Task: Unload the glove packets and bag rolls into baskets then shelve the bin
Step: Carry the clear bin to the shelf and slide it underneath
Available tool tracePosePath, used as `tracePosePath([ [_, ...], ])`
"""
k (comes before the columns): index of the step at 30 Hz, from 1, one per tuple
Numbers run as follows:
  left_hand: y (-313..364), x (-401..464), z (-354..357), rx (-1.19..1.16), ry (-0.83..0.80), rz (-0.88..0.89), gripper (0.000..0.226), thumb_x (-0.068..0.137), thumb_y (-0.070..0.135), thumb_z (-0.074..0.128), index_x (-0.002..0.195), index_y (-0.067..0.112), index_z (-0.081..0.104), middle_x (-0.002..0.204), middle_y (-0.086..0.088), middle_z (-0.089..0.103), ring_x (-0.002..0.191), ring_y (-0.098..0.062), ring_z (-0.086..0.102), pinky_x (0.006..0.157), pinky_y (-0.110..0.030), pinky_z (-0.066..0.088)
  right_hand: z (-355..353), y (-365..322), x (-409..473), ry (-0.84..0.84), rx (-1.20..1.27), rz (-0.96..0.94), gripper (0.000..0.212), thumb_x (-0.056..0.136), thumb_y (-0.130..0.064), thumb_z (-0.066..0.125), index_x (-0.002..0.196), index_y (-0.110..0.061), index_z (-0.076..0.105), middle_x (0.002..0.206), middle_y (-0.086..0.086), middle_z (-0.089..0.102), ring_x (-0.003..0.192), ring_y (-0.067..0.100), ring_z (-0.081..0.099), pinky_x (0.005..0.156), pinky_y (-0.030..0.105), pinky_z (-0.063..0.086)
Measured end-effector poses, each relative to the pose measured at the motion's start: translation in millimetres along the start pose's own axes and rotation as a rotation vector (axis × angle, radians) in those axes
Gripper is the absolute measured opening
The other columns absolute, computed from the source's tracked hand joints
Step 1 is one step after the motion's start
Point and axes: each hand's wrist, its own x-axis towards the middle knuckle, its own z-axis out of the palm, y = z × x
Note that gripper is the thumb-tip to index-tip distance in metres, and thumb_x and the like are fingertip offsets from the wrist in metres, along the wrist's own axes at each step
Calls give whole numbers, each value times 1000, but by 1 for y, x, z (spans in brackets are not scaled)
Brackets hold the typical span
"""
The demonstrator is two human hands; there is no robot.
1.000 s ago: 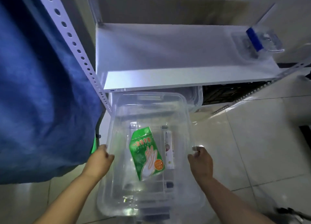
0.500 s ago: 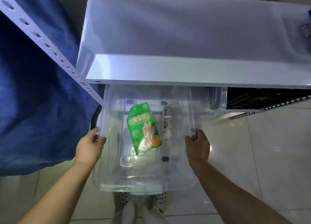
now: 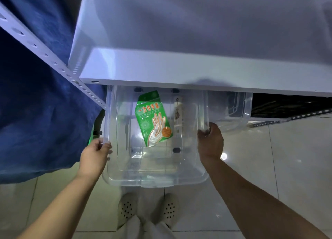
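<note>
The clear plastic bin (image 3: pixel 156 180) is held by both hands, one on each long side. The left hand (image 3: pixel 95 153) grips the left rim near the near corner: the fingers are curled over the edge and pressed on the wall, the thumb lies along the outside. The right hand (image 3: pixel 210 141) is closed around the right rim, a little farther than the left one; its fingers wrap over the edge into the bin, so the fingertips cannot be seen well.

The far end of the bin is under the white shelf board (image 3: pixel 197 71), and the near end sticks out over the tiled floor (image 3: pixel 280 167). Inside the bin, a green glove packet (image 3: pixel 152 118) lies tilted on the bottom, with a printed hand picture on it. Just to the right of it lies a narrow white bag roll (image 3: pixel 178 116), almost parallel to the right wall. The two things are near each other; I cannot tell if they touch.

A second clear bin (image 3: pixel 233 116) stands to the right, partly under the same shelf. A blue cloth (image 3: pixel 39 95) hangs on the left, behind a perforated white shelf post (image 3: pixel 53 61). Below the bin, two light shoes (image 3: pixel 149 208) show on the floor.
</note>
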Motion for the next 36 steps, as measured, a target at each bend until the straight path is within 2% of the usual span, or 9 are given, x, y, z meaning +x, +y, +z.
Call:
tracePosePath([
  [2,-15,-8,2,-27,-18,-100,15,95,19,47,97,6,57,89,-13,64,73,-21,60,66,-34,50,-4,1,-7,-20,-63,-32,38,87,-20,62,121,-8,53,98,9,65,88,26,62,75,28,43],
  [6,-29,-17,7,-29,-7,-209,18,95,20,46,78,17,53,93,-18,65,82,-33,60,80,-43,51,-25,3,-20,50,-139,-116,29,88,-21,58,116,-15,57,104,4,64,98,22,57,77,32,45],
  [10,-11,-12,8,17,42,-176,24,92,29,47,71,20,53,80,-9,66,83,-35,65,86,-53,52,-54,-1,-14,246,-8,-104,13,88,-14,54,100,-15,59,94,-4,57,81,16,56,70,27,42],
  [15,21,5,13,-3,77,-101,20,92,28,49,75,18,56,69,-3,64,75,-32,65,81,-48,55,-73,-16,19,446,139,9,28,89,-14,56,109,5,52,110,22,52,97,34,52,87,45,44],
  [19,34,22,17,-120,50,-91,19,93,24,50,94,7,59,85,-13,64,79,-29,62,67,-39,53,-70,-21,39,266,68,35,34,97,-25,40,100,6,53,96,18,54,93,31,51,78,40,43],
  [22,36,22,18,-162,38,-81,16,93,20,51,95,6,57,90,-16,62,81,-28,59,59,-31,48,-69,-23,41,199,288,86,20,96,-21,41,84,-6,46,75,4,44,68,17,44,62,29,38],
  [26,33,7,15,-224,5,-48,9,94,11,49,96,6,56,93,-17,57,75,-25,53,60,-27,43,-77,-28,41,157,509,214,18,87,-12,51,72,-10,41,76,7,36,66,15,34,60,29,32],
  [30,24,1,11,-279,-62,-122,13,94,7,47,84,5,55,74,-12,51,59,-20,45,44,-20,48,-78,-32,24,108,552,229,30,85,-6,51,63,-16,33,66,2,31,59,13,28,54,29,26],
  [36,20,5,5,-306,-21,-105,8,94,7,49,97,3,55,66,-9,46,53,-20,38,33,-11,40,-75,-25,-26,114,553,213,27,87,-7,51,64,-15,38,70,8,33,62,16,31,54,30,28],
])
